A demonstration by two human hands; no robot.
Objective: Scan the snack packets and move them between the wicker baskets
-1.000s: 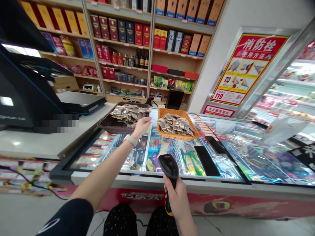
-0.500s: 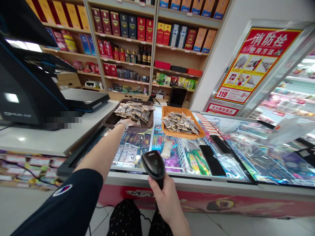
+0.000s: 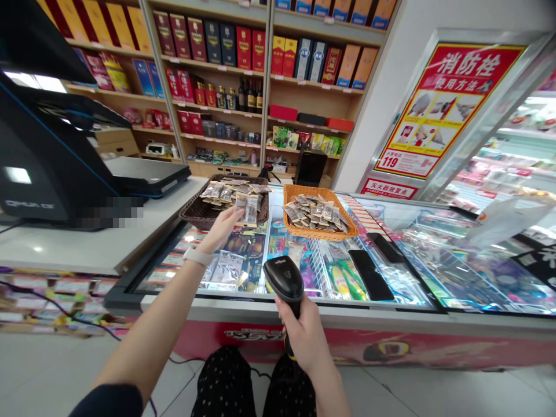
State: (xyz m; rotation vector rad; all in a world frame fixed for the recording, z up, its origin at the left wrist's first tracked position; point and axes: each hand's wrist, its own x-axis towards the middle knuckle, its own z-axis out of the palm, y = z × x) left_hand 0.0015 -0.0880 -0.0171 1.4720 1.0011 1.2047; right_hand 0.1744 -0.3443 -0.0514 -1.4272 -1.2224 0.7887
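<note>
Between the fingers of my left hand (image 3: 223,227) is a small clear packet (image 3: 248,209) with dark contents, held up at the front right of the dark brown wicker basket (image 3: 195,215). More such packets (image 3: 223,190) lie heaped in that basket. My right hand (image 3: 303,331) is wrapped round the handle of a black barcode scanner (image 3: 284,278), its head pointing forward over the freezer's front edge. Beyond the scanner stands an orange wicker basket (image 3: 319,233) holding a pile of similar packets (image 3: 315,212).
Both baskets stand on the glass top of a chest freezer (image 3: 256,306). Two black phones (image 3: 371,275) lie on the glass at the right. A counter (image 3: 65,246) with a scale (image 3: 150,174) is on the left. Shelves of boxes and bottles rise behind. A cable (image 3: 56,304) hangs at the left.
My left hand has lifted a packet from the dark basket and drawn back toward me. The scanner in my right hand has shifted slightly right.
</note>
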